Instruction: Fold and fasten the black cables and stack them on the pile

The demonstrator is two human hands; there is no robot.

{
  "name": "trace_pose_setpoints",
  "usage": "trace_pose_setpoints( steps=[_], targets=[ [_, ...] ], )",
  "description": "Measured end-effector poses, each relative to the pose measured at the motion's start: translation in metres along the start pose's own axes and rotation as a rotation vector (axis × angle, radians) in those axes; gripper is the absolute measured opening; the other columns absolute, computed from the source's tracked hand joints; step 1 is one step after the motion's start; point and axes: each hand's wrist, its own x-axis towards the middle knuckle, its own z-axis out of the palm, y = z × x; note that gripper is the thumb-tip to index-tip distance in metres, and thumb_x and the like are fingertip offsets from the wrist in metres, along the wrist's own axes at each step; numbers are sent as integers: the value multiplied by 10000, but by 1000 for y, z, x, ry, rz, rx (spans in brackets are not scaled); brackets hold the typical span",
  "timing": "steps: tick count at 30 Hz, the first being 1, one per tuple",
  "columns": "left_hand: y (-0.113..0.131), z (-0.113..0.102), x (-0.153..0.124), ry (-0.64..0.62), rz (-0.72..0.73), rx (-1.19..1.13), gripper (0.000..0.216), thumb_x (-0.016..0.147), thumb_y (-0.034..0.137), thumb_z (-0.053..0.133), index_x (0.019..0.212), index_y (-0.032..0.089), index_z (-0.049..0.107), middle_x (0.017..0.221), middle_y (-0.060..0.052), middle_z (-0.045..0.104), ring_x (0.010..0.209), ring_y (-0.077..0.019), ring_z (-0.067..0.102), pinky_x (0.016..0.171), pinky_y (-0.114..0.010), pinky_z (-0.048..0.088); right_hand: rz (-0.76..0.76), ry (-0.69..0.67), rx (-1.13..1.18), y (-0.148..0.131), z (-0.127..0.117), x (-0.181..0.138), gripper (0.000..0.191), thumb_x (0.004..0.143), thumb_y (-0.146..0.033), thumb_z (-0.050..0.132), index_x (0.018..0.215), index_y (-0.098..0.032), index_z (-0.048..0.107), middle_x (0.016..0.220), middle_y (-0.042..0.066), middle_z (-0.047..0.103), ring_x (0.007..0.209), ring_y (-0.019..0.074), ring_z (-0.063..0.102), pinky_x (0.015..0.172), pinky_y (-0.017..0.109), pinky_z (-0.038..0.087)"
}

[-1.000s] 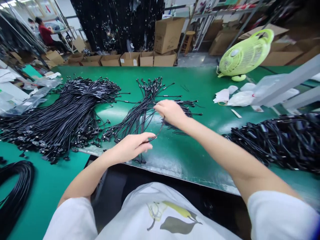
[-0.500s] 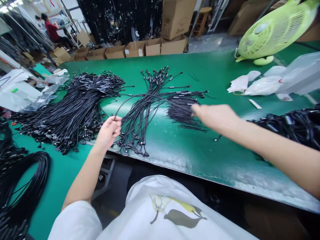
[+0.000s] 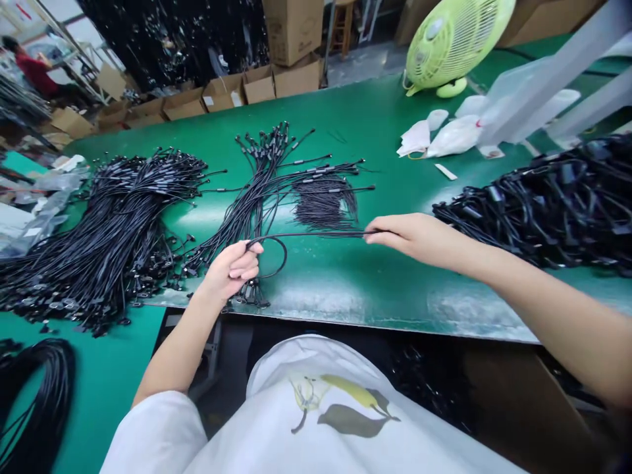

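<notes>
Left hand point(image 3: 231, 270) curled closed around one black cable point(image 3: 316, 233), whose long axis ran nearly level rightward above the green bench mat point(image 3: 375, 112) to the right hand point(image 3: 409, 238), its fingertips point(image 3: 370, 237) narrowly pinching the far end, just short of the cable pile point(image 3: 533, 204).

Black cable bundles point(image 3: 118, 243) on a green rubber-matted workbench point(image 3: 316, 276)
A looser black cable bunch point(image 3: 261, 191) lies to their right, a heaped black cable pile point(image 3: 538, 204) further right; white plastic bags point(image 3: 454, 135) and a lime-green plastic fan point(image 3: 449, 46) sit behind it, brown cardboard boxes point(image 3: 222, 92) beyond the bench.
</notes>
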Motion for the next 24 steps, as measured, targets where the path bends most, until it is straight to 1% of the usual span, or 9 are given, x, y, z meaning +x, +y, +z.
trace_pose_setpoints(
  steps=[4, 7, 10, 12, 14, 16, 18, 21, 24],
  targets=[
    [23, -1, -9, 208, 226, -290, 288, 993, 257, 422, 954, 115, 669, 490, 101, 247, 354, -9, 250, 423, -85, 339, -52, 217, 7, 13, 14, -15, 316, 957, -391, 407, 1102, -233, 639, 1076, 93, 703, 957, 273, 656, 790, 365, 483],
    [22, 6, -4, 236, 272, -282, 215, 949, 134, 468, 1070, 123, 645, 595, 67, 429, 486, -6, 450, 577, -95, 456, -97, 336, -186, -1, 21, -24, 369, 980, -348, 331, 1108, -226, 655, 921, 92, 704, 801, 258, 658, 630, 355, 448],
    [13, 10, 7, 175, 160, -163, 292, 810, 28, 571, 1087, 87, 641, 752, 12, 547, 638, -36, 547, 579, -118, 475, -220, 306, -309, -22, 23, -31, 340, 979, -314, 356, 1037, -227, 679, 774, 59, 685, 662, 217, 630, 526, 326, 363],
    [8, 9, 14, 171, 126, -141, 311, 782, 42, 596, 1085, 85, 645, 778, 2, 559, 611, -28, 520, 454, -92, 395, -276, 285, -292, -33, 22, -35, 306, 976, -283, 377, 994, -222, 677, 742, 56, 674, 641, 193, 617, 529, 309, 345],
    [5, 7, 21, 222, 132, -159, 254, 827, 99, 582, 1072, 106, 652, 749, 12, 555, 565, -16, 486, 408, -81, 347, -312, 263, -268, -41, 22, -39, 281, 975, -261, 387, 973, -204, 662, 723, 55, 656, 618, 172, 597, 530, 293, 327],
    [2, 6, 26, 306, 153, -157, 185, 891, 176, 546, 1033, 136, 658, 742, 14, 580, 587, -22, 523, 503, -89, 430, -354, 208, -252, -48, 26, -41, 261, 974, -247, 397, 941, -186, 648, 713, 44, 640, 594, 151, 576, 532, 278, 316],
    [-4, 9, 31, 354, 166, -94, 182, 924, 277, 531, 968, 156, 660, 768, 0, 631, 664, -57, 600, 658, -164, 519, -404, 113, -227, -56, 32, -41, 263, 973, -239, 399, 884, -179, 640, 705, 34, 633, 581, 140, 565, 537, 269, 314],
    [-25, 26, 31, 227, 170, 164, 312, 886, 457, 575, 915, 159, 662, 900, -57, 698, 842, -151, 672, 782, -281, 542, -477, -19, -129, -71, 39, -32, 297, 979, -260, 403, 806, -181, 631, 690, 22, 636, 583, 133, 562, 543, 255, 319],
    [-46, 46, 22, -29, 148, 532, 381, 841, 519, 616, 946, 158, 673, 943, -75, 701, 920, -192, 652, 819, -293, 507, -440, 64, 15, -82, 37, -15, 328, 986, -310, 404, 811, -184, 651, 752, 33, 664, 653, 138, 588, 579, 243, 353]
  ],
)
